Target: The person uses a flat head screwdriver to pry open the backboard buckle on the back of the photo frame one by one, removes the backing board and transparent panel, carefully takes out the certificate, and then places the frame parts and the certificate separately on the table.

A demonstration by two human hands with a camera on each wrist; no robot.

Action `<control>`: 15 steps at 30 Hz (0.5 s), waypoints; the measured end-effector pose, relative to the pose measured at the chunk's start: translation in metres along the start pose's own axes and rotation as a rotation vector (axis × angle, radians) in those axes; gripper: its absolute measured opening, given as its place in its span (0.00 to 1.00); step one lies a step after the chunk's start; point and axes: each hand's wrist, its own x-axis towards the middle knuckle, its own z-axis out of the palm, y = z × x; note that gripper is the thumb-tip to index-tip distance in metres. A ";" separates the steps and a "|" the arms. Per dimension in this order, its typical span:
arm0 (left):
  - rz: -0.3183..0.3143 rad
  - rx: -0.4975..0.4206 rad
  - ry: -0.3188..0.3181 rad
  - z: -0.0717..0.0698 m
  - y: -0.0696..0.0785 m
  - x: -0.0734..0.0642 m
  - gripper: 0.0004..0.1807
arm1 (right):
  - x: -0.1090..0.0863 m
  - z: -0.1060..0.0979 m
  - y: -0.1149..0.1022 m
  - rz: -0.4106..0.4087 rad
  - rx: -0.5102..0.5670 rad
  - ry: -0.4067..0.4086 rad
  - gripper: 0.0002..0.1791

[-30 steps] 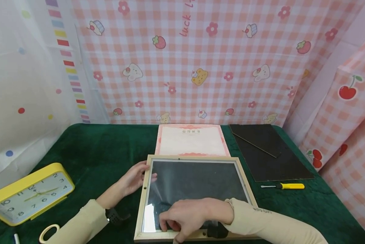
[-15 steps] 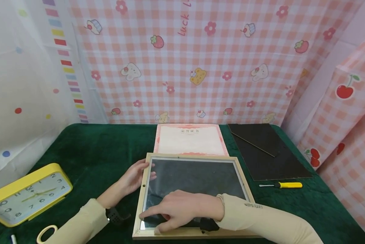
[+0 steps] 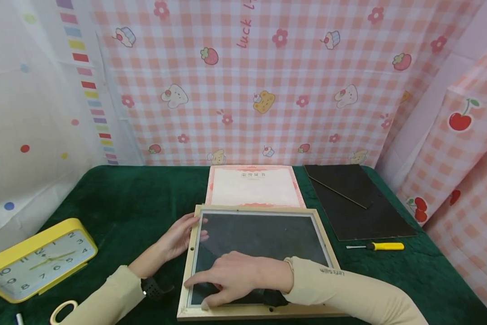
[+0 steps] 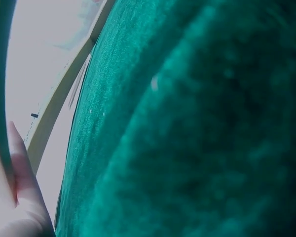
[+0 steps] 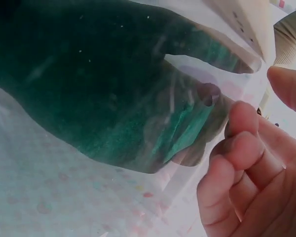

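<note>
A pale wooden picture frame (image 3: 314, 219) with a clear pane (image 3: 264, 228) sits in front of me in the head view. My left hand (image 3: 178, 237) grips its left rail near the far corner, with fingertips visible through the pane from behind. Over the near left part of the pane lies my right hand (image 3: 235, 277). Its index finger is stretched to the left rail, and its thumb touches the near rail. In the right wrist view, the remaining fingers (image 5: 246, 150) curl against the pane. The left wrist view catches a finger (image 4: 24, 170) beside the frame's rail (image 4: 54, 101).
Behind the frame lies a pink-bordered certificate (image 3: 253, 185). To the right are a black backing board (image 3: 349, 216) with a thin rod (image 3: 337, 192) on it and a yellow screwdriver (image 3: 386, 246). A yellow clock (image 3: 44, 262) and a cream ring-shaped handle (image 3: 56, 311) are at left.
My right hand has moved left along the near rail to the near left corner, its index finger straightening onto the left rail. My left hand keeps its grip.
</note>
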 end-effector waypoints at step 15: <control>-0.007 0.241 0.004 -0.008 0.003 0.000 0.31 | -0.013 -0.025 -0.018 -0.013 -0.084 0.281 0.15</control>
